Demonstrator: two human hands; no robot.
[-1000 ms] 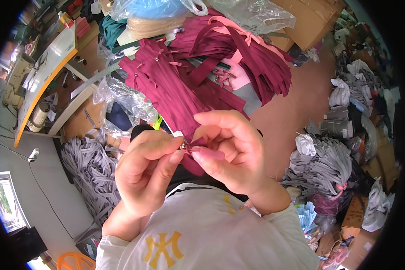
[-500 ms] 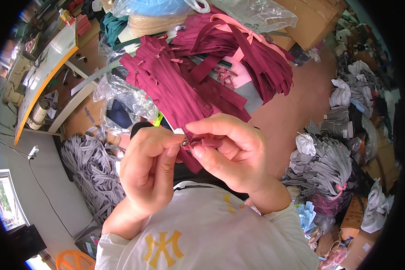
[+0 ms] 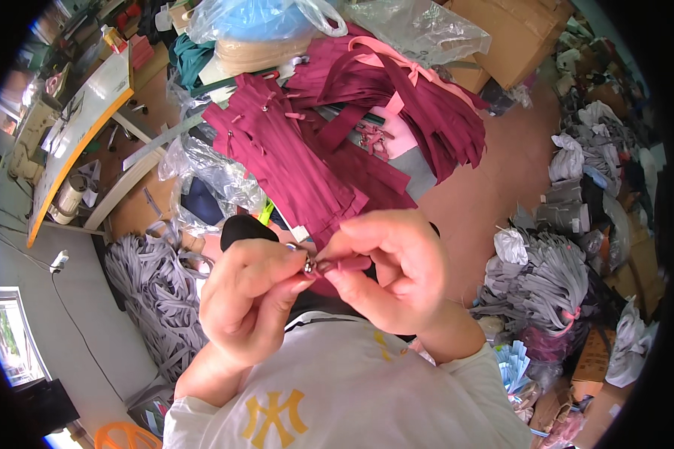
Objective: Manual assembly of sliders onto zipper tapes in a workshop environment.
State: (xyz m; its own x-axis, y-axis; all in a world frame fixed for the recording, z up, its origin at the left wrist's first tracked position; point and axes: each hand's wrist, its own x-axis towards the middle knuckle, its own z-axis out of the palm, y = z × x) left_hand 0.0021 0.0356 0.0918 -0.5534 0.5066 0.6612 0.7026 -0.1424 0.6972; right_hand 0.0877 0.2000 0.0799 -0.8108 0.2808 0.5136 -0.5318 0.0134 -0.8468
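Beyond the grip, a grey work surface [image 3: 423, 176] bears a flat stack of maroon fabric zipper tapes [image 3: 288, 161]; farther out and to the right lies a looped bundle of maroon tapes [image 3: 445, 123] tied with a pale pink ribbon [image 3: 403, 61]. Between them, small pink fabric pulls [image 3: 374, 141] lie in a heap. At the far side sits a clear plastic bag with blue contents [image 3: 266, 19], with brown cardboard boxes [image 3: 513, 41] to its right. Well left of the grip stands a white-topped table with an orange edge [image 3: 90, 101]; nearer on that side is a tangled heap of grey fabric strips [image 3: 157, 292].

The small shiny metal piece, much like a zipper slider [image 3: 309, 267], sits between the two hands, in front of the wearer's white shirt [image 3: 382, 382]. A narrow dusky-pink tab [image 3: 354, 264] runs rightward from it. The left hand [image 3: 251, 292] pinches the metal narrowly between thumb and forefinger; the right hand [image 3: 397, 269] pinches the tab, its fingers curled.

The stack's near end lies just beyond the fingertips, partly hidden by the right hand. Rightward, reddish-brown floor [image 3: 505, 168] stretches from the work surface's edge to a grey strip bundle [image 3: 550, 277], well apart from the grip.
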